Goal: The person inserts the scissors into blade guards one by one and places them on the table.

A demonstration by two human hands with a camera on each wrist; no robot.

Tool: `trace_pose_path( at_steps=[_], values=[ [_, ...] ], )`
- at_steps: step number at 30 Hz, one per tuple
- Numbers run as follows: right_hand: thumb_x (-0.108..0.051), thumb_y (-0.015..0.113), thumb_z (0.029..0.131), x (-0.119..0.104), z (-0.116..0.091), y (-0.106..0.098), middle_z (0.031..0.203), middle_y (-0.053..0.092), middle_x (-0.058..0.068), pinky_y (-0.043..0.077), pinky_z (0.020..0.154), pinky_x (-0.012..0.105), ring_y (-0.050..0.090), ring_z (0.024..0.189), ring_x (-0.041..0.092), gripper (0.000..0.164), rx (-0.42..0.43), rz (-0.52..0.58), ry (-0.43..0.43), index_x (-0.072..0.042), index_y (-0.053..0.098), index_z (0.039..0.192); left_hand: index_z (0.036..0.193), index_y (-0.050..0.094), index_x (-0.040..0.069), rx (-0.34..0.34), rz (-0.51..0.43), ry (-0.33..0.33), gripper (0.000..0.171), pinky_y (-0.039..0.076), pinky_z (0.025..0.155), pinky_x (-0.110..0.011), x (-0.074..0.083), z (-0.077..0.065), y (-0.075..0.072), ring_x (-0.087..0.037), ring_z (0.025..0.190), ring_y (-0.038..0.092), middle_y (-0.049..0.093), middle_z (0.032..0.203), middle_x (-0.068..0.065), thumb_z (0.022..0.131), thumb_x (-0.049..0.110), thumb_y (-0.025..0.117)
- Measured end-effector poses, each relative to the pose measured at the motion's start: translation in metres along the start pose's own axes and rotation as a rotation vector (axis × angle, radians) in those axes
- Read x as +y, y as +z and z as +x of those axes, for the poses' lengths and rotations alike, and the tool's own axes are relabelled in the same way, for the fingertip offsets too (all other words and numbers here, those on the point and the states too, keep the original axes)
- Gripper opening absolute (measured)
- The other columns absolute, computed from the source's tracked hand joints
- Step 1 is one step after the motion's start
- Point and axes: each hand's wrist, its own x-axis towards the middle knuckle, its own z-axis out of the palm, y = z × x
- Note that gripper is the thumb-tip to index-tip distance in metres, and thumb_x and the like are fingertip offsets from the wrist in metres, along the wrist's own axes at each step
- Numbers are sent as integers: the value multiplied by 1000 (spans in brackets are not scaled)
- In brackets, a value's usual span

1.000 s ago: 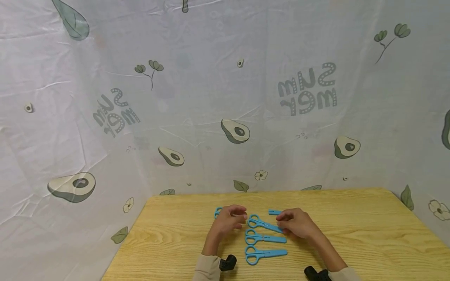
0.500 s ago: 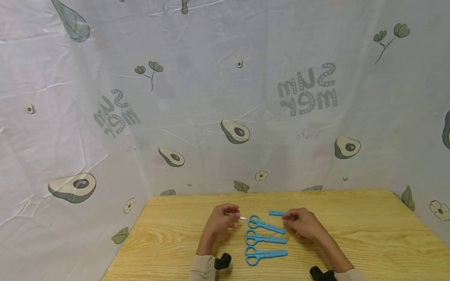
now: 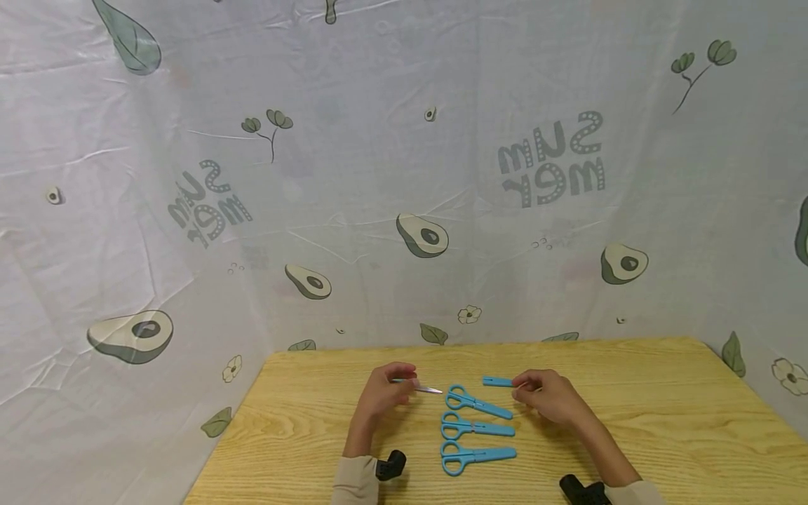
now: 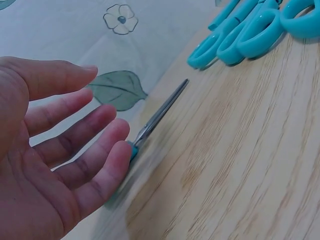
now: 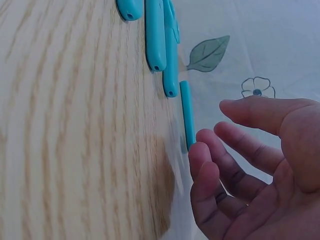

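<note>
Three blue scissors with sheathed blades lie stacked in a column on the table: a slanted upper pair (image 3: 480, 405), a middle pair (image 3: 492, 430) and a lower pair (image 3: 492, 455). Left of them, my left hand (image 3: 381, 393) hovers by bare-bladed scissors (image 4: 159, 114), its fingers loosely bent and thumb apart; it partly hides their blue handles. A separate blue blade cover (image 3: 496, 381) lies behind the upper pair. Beside the cover's right end is my right hand (image 3: 550, 396), fingers relaxed; whether the fingertips touch the cover (image 5: 186, 112) is unclear.
The wooden table (image 3: 663, 407) reaches back to a pale patterned curtain (image 3: 353, 175) that hangs behind and along both sides. Black wrist cameras sit on both wrists.
My left hand has drawn back leftward, uncovering the silver blades of the bare scissors. My right hand has shifted rightward, off the upper sheathed pair. The sheathed scissors and cover stay put.
</note>
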Motion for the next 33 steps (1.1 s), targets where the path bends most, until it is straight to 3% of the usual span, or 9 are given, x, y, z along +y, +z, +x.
trace_pose_path(
  at_steps=[21, 33],
  values=[
    [-20, 70, 104, 2, -2, -5, 110, 74, 11, 59, 73, 36, 70, 93, 21, 34, -28, -37, 6, 4, 70, 128, 133, 67, -11, 15, 34, -9, 38, 66, 78, -37, -5, -1, -18, -14, 94, 69, 72, 125, -28, 100, 8, 74],
    [-21, 70, 104, 11, -6, -13, 113, 74, 12, 60, 73, 37, 70, 96, 21, 35, -24, -60, 21, 3, 70, 129, 131, 68, -10, -4, 85, 13, 38, 66, 76, -44, -5, -8, -17, -19, 93, 72, 73, 120, -27, 99, 9, 76]
  ],
)
